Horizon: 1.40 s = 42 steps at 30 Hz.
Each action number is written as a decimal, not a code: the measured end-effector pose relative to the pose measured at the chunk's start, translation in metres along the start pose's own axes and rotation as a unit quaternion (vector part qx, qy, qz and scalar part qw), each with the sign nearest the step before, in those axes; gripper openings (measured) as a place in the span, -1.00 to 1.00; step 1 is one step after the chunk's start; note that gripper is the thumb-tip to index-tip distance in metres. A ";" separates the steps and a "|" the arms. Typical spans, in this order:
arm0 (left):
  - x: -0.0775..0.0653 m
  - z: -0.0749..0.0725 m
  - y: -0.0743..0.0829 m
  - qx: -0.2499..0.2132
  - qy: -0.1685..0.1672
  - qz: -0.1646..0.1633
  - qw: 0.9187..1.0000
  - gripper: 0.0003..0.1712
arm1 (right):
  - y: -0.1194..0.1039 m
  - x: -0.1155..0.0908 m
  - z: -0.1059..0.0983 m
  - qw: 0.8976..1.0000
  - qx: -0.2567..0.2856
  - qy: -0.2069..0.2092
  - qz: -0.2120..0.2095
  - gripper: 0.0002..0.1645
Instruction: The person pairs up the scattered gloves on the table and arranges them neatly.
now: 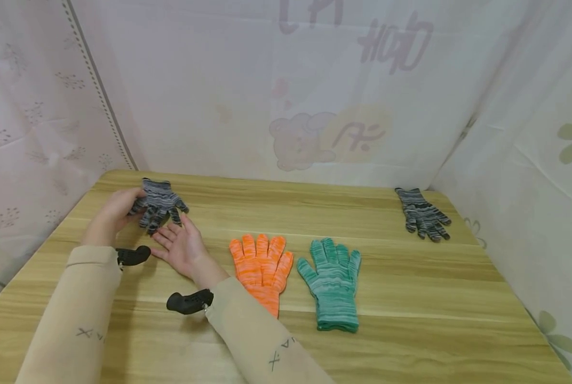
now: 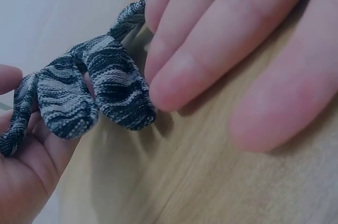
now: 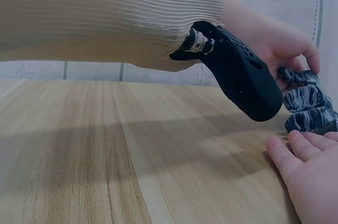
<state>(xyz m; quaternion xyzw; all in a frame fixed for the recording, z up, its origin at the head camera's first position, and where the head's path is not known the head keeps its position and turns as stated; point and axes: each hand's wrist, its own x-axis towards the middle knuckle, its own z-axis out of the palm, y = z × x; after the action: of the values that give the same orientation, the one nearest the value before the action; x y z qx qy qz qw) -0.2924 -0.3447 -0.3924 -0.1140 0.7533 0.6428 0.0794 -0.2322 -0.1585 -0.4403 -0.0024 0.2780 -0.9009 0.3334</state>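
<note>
A black-and-grey striped knit glove [image 1: 157, 198] is at the far left of the table, its fingers toward me. My left hand [image 1: 118, 208] holds it by its left side; the right wrist view shows that hand's fingers bent at the glove [image 3: 306, 100]. My right hand [image 1: 184, 249] is palm up with fingers extended, fingertips right at the glove's finger ends. In the left wrist view, the right hand's straight fingers [image 2: 185, 84] lie beside the striped glove fingers [image 2: 119, 86], while the left palm [image 2: 31, 168] shows under the glove's other side.
An orange glove [image 1: 262, 266] lies near the middle, partly behind my right forearm, beside a green glove [image 1: 336, 288]. Another black-and-grey glove [image 1: 422, 213] lies at the back right. Printed curtains surround the wooden table [image 1: 435, 309]. Black camera mounts [image 1: 190, 302] jut from both wrists.
</note>
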 end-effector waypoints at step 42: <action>-0.025 0.005 0.013 -0.062 -0.149 0.082 0.983 -0.69 | -0.037 0.006 0.010 0.986 -0.038 0.140 -0.081 -0.32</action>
<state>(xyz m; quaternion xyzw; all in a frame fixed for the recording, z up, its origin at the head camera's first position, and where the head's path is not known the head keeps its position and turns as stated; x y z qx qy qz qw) -0.2723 -0.3365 -0.3746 0.0409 0.6987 0.7023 0.1302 -0.2571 -0.1441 -0.4147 0.0881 0.3547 -0.9053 0.2166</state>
